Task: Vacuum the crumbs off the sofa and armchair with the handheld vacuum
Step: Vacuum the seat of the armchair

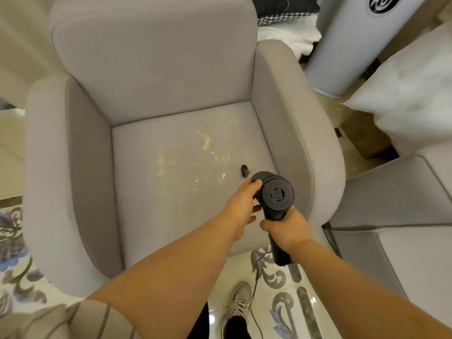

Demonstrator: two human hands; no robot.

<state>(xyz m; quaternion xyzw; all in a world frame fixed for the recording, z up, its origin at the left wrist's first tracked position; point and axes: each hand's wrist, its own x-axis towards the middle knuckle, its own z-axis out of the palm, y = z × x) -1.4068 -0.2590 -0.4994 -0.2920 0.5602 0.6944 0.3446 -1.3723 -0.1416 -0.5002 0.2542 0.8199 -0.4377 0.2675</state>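
The grey armchair (156, 77) fills most of what lies ahead of my grips, its seat cushion directly beyond them; the sofa (401, 192) sits off to the right of my right grip, a white pillow (411, 94) on it; the patterned floor (281, 321) runs beneath my forearms. The handheld vacuum (275, 194) hangs over the near right part of the seat — my right hand (285, 230) is curled round its handle, my left hand (241, 205) curled against the left side of its round body with the thumb on top; its nozzle points away from me and is hidden behind the body. A thin cord (255, 285) trails down below my right grip toward my shoe (238, 305). Yellowish crumbs (205, 141) are scattered over the seat just beyond and left of the grips; none look lifted yet, so I judge the armchair pass barely begun. A small black piece (244, 170) lies on the cushion just ahead of my left grip; I cannot tell what it is.

The risks as I see them: the nozzle could swallow or knock that black piece — it sits right in the path; pressing down could grind crumbs into the weave; the cord could catch on my foot.
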